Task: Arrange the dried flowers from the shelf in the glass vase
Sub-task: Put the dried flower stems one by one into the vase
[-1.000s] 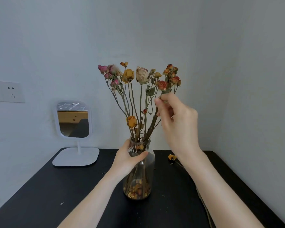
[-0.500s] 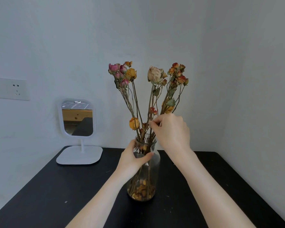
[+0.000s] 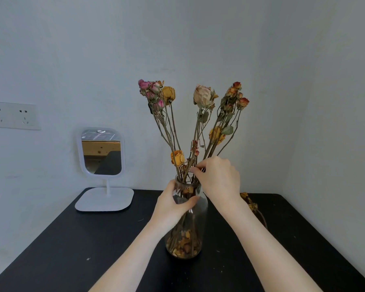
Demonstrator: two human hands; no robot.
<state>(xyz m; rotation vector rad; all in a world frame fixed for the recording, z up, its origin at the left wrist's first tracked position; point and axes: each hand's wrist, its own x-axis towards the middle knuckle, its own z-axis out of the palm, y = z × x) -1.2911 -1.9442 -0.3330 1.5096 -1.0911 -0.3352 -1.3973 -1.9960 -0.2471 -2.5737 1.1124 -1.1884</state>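
Observation:
A clear glass vase (image 3: 195,230) stands upright on the black table (image 3: 72,249), with dry petals and stem ends at its bottom. Several dried flowers (image 3: 202,96) in pink, yellow, cream and orange fan out of its neck. My left hand (image 3: 173,205) grips the vase's neck and shoulder from the left. Just above the rim, my right hand (image 3: 218,179) pinches stems of the right-hand bunch between thumb and fingers. Another dried flower (image 3: 250,203) lies on the table behind my right forearm, partly hidden.
A white stand mirror (image 3: 102,152) sits at the back left of the table. A wall socket plate (image 3: 13,115) is on the left wall. Walls close in behind and on the right. Small crumbs dot the tabletop.
My right hand has come down from high on the stems to just above the vase's rim, and the flowers now stand spread wider. My left hand has stayed on the vase.

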